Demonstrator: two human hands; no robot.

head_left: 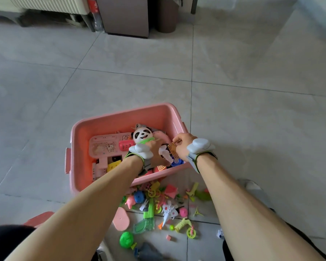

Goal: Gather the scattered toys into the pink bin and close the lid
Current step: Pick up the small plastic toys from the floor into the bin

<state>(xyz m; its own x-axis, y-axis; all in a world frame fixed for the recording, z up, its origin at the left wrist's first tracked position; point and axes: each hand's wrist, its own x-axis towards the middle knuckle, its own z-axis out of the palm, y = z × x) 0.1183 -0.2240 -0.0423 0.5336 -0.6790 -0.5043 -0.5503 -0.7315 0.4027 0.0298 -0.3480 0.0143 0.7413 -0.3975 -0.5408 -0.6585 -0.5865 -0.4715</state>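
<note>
Hands dropping toys into the bin (120, 117)

Right hand (183, 146) pinching a waffle piece (172, 148); left hand (156, 153) gripping small toys — the pile (158, 206) lying nearer, behind both.

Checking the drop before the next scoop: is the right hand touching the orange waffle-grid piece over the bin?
Touching. The head view shows the right hand pinching the orange waffle-grid piece at its top edge, above the pink bin.

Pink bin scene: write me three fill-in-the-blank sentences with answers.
1. The panda toy lies inside the ___ bin.
2. The white toy plane lies on the ___.
3. The right hand pinches a small ___ grid piece over the bin.

Answers: pink; floor; orange
</note>
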